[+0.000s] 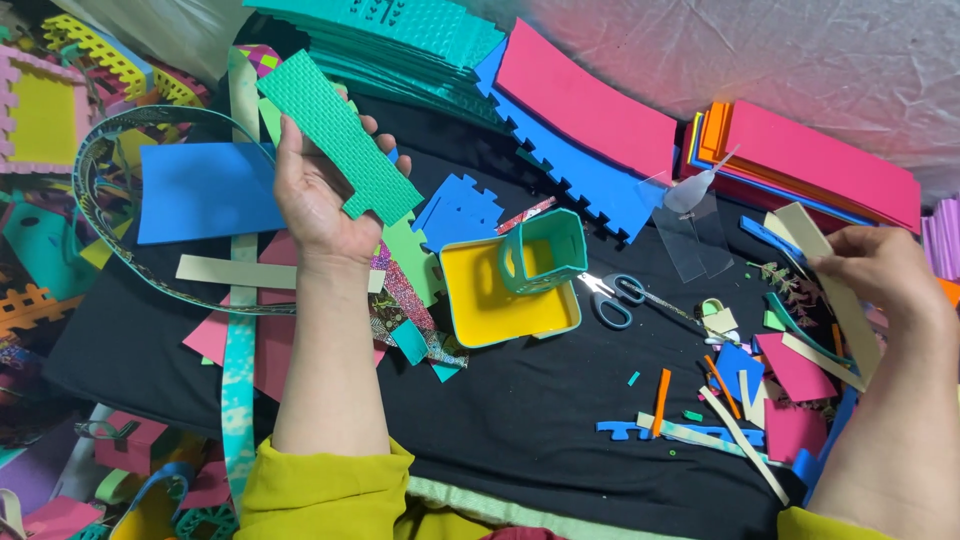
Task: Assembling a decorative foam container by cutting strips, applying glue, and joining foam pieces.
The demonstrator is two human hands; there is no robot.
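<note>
Head view showed the left hand [318, 195] gripping a green textured foam strip [340, 135], lifted above the black cloth [520, 400], thumb under and fingers wrapped over its lower end. The right hand [880, 275] pinched a beige foam strip [835, 290] among the offcuts at the right. Between them sat a yellow foam tray with a teal box [540, 252], scissors [610, 295] just beside. This looked like picking pieces; fitting the green strip would call for lining it up against the box.

The green strip [338, 135] is bumpy foam. The pink sheets [820, 160] are smooth, matt foam. The scissors [612, 295] have shiny metal blades.
</note>
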